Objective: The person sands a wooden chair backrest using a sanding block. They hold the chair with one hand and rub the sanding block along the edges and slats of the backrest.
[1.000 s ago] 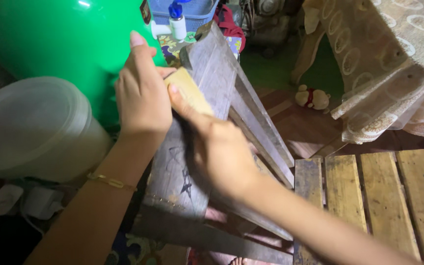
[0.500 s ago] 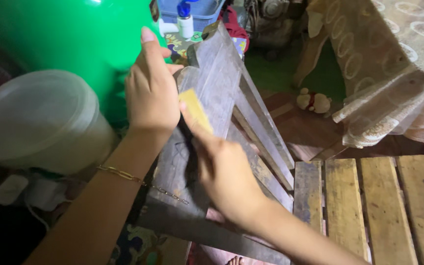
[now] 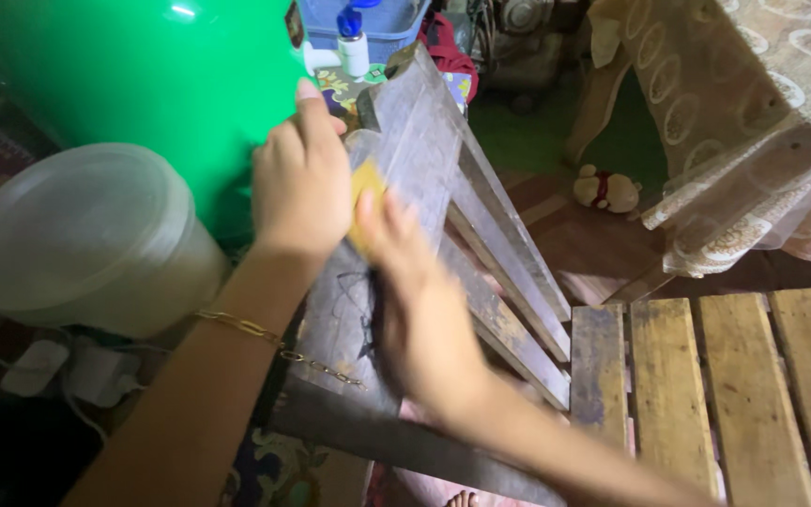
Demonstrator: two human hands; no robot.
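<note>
Fingers of the right hand [image 3: 424, 310] pinch a yellow block [image 3: 365, 202] against the grey slat [image 3: 405, 178], while the left hand [image 3: 302, 183] grips its edge.

Weathered grey slatted wooden frame [image 3: 424, 169], yellow-tan sanding pad [image 3: 365, 183], glossy green tank [image 3: 133, 75], translucent white lidded bucket [image 3: 86, 235], gold chain bracelet [image 3: 237, 326], yellowish-brown plank bench [image 3: 706, 376], beige lace cloth with oval motifs [image 3: 753, 103], blue crate [image 3: 387, 19].

Grey slatted frame [image 3: 405, 160]: weathered, rough wood. Green tank [image 3: 143, 84]: glossy plastic. Bucket lid [image 3: 68, 225]: matt translucent plastic.
</note>
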